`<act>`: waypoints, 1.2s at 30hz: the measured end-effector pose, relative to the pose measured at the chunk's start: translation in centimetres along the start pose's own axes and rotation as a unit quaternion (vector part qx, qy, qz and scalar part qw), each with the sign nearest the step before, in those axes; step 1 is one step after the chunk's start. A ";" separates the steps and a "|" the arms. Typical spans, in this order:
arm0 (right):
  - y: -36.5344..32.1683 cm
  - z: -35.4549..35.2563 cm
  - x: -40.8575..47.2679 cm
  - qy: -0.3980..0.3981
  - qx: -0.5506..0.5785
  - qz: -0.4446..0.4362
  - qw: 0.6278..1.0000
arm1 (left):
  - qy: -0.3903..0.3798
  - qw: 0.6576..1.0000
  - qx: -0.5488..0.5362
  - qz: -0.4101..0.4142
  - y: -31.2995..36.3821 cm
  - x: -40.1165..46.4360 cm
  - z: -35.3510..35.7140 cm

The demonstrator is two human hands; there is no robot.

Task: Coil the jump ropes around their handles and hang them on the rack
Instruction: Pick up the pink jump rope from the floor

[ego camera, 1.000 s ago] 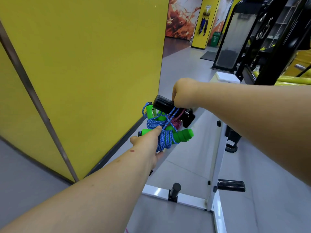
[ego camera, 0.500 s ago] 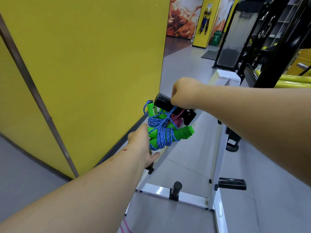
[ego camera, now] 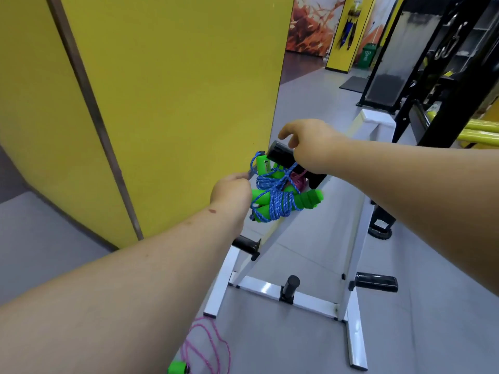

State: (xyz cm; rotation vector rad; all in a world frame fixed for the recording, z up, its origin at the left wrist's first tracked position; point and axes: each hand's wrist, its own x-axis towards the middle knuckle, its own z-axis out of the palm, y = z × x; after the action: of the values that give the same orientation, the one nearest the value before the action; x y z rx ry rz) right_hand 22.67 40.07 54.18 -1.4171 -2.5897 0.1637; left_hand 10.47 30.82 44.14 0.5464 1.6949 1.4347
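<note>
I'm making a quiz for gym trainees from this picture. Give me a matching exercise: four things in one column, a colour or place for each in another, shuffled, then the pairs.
Things
1. blue rope
2. pink rope
3. rack
4. wall

Descriptions
A. yellow
B. lying loose on the floor
C. white frame with black pegs
D. coiled round green handles, hanging from a peg

Pairs: 1-D, 2-B, 3-C, 4-A

Bright, even indoor light; soft focus, wide-angle bending at edges.
</note>
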 end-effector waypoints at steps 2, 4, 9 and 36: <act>-1.0 0.9 -1.1 0.017 0.014 -0.014 1.000 | 0.010 1.000 0.015 0.010 0.2 -1.3 -1.3; -2.2 2.2 -2.5 0.018 0.029 -0.026 0.999 | 0.022 0.999 0.027 0.023 0.1 -2.8 -2.8; -6.4 6.3 -7.1 -0.017 0.096 -0.038 0.995 | 0.006 0.995 0.071 0.063 -2.4 -5.7 -7.6; -15.7 43.0 -20.2 -0.267 0.161 0.019 0.950 | 0.156 0.968 0.128 -0.149 -34.5 -4.6 -26.8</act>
State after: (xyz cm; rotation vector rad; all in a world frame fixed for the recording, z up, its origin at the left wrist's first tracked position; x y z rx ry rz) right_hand 11.28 14.24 12.84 -1.4493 -2.7464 1.0589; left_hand -2.39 2.77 12.87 0.1916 2.1282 1.1344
